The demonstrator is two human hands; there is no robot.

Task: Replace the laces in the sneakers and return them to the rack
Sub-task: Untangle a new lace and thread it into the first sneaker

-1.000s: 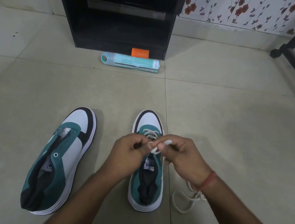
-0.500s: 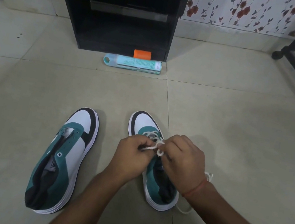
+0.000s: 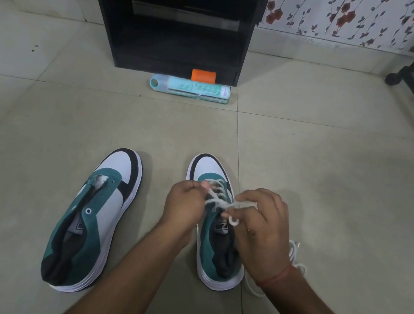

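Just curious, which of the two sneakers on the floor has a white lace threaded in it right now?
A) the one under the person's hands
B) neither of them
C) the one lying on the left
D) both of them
A: the white lace crosses the eyelets of the right sneaker, pinched by the left hand and the right hand, while the left sneaker shows only bare eyelets.

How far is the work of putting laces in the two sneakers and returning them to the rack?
Roughly halfway through the first shoe. The right sneaker has white lace through its front eyelets; left hand and right hand pinch it. The left sneaker has none. Both remain on the floor, away from the black rack.
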